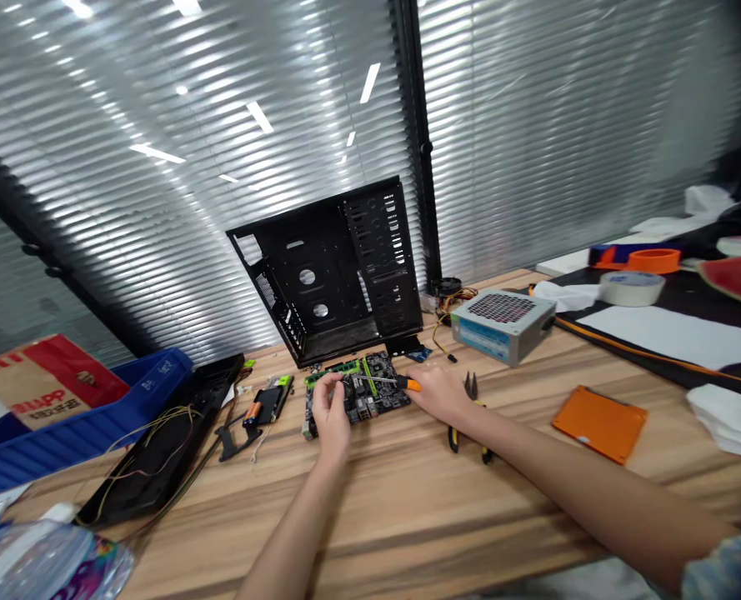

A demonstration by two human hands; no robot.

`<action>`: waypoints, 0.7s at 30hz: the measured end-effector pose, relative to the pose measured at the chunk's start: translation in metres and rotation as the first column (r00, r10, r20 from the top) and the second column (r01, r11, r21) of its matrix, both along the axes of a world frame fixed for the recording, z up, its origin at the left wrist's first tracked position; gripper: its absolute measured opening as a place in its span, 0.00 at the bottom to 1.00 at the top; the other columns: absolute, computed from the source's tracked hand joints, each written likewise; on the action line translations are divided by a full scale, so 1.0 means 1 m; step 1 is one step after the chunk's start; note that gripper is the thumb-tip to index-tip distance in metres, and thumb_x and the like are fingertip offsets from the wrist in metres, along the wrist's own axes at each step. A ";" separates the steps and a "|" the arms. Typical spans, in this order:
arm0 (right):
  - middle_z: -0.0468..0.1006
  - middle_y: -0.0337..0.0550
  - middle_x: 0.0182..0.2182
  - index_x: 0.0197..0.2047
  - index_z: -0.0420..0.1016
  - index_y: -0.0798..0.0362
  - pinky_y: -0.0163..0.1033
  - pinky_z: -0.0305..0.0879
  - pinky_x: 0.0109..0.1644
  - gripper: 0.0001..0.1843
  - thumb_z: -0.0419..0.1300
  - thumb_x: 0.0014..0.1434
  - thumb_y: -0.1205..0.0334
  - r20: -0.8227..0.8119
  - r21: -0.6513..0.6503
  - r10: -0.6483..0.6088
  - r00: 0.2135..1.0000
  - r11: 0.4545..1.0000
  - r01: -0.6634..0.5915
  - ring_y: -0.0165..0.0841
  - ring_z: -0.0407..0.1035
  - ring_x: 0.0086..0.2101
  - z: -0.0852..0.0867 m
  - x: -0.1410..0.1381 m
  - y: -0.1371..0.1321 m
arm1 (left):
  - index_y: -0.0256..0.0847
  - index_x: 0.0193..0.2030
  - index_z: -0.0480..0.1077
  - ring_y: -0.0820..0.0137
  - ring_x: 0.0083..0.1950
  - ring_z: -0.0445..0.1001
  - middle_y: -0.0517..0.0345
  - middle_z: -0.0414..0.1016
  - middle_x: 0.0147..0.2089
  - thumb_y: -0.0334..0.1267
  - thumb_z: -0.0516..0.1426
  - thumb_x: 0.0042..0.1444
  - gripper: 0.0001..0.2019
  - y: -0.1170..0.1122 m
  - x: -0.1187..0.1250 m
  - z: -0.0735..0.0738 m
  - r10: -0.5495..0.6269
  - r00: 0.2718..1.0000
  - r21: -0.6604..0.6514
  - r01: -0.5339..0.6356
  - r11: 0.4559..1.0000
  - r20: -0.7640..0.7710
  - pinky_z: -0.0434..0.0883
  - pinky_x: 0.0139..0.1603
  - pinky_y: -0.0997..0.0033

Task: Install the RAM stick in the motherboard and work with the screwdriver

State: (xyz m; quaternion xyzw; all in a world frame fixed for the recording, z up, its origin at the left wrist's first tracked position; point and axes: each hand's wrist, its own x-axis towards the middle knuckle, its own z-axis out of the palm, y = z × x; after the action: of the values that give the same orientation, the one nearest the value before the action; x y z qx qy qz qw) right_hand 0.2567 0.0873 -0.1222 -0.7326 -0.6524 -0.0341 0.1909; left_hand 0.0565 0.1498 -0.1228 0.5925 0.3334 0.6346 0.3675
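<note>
A small motherboard (370, 392) lies flat on the wooden table (408, 508), just in front of an open black computer case (338, 275). My left hand (331, 412) rests on the board's left part, fingers curled and pinching something I cannot make out. My right hand (436, 392) grips a screwdriver (390, 381) with an orange handle, its metal shaft pointing left over the board toward my left fingers. Pliers (470, 412) with yellow-black handles lie partly under my right wrist.
A grey power supply (501, 325) with loose wires stands right of the case. An orange plate (600, 422) lies at the right. A black side panel (163, 442) with wires, a blue bin (76, 417) and small parts (263, 408) lie left. Tape rolls (633, 286) sit far right.
</note>
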 end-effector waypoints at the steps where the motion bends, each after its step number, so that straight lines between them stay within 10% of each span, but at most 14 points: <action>1: 0.81 0.44 0.39 0.42 0.76 0.48 0.35 0.55 0.35 0.11 0.56 0.59 0.56 0.003 -0.001 -0.005 1.000 1.000 0.005 0.38 0.72 0.42 0.000 0.000 0.000 | 0.42 0.39 0.71 0.65 0.45 0.71 0.56 0.72 0.41 0.46 0.58 0.55 0.10 0.000 0.000 0.000 0.001 1.000 -0.003 -0.001 1.000 -0.002 0.66 0.49 0.68; 21: 0.80 0.43 0.37 0.41 0.76 0.48 0.35 0.54 0.34 0.12 0.53 0.61 0.54 -0.005 0.037 -0.022 1.000 0.999 0.022 0.37 0.73 0.38 -0.002 0.001 0.001 | 0.42 0.38 0.70 0.66 0.42 0.70 0.57 0.72 0.39 0.46 0.58 0.54 0.11 0.005 -0.001 -0.005 0.022 0.999 -0.064 -0.025 0.998 -0.050 0.66 0.44 0.69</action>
State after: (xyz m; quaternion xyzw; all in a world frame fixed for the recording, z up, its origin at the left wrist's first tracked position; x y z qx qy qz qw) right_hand 0.2577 0.0879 -0.1238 -0.7361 -0.6432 -0.0464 0.2054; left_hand 0.0555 0.1548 -0.1275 0.5918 0.3697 0.6130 0.3707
